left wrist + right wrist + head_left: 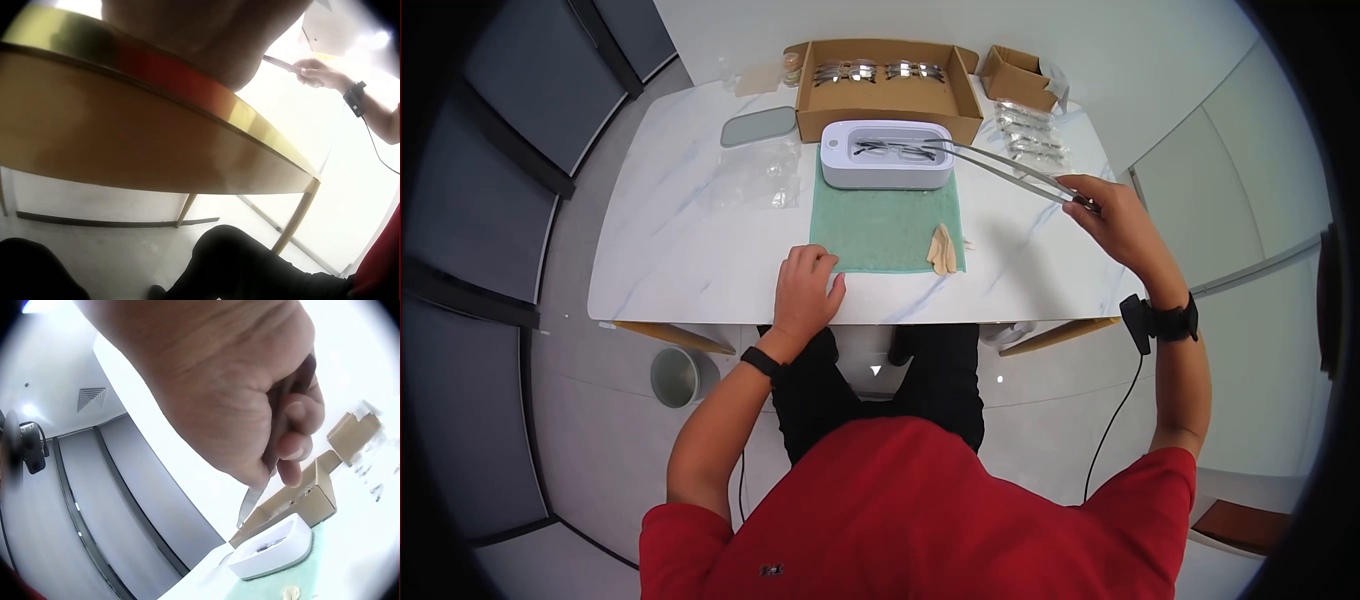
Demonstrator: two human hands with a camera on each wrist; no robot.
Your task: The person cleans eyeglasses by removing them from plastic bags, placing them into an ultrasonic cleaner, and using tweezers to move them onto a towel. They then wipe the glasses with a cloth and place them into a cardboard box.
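Note:
My right hand (1115,222) holds long metal tweezers (1048,194) near their joined end, thumb and fingers pressing on both sides. The tweezers' tips reach over the basin of a white ultrasonic cleaner (886,178), at the right end of a pair of eyeglasses (870,149) lying inside. Resting at the table's front edge, my left hand (805,290) has relaxed fingers and touches the lower left corner of a green cloth (880,230). In the right wrist view, the fingers wrap the tweezers (250,503) above the cleaner (275,565).
Behind the cleaner stands a cardboard box (890,100) with several eyeglasses. A grey lid (758,127) and clear plastic bags (755,175) lie left. Beige finger cots (942,250) sit on the cloth. A smaller box (1015,78) and bagged items (1030,135) are at the right back.

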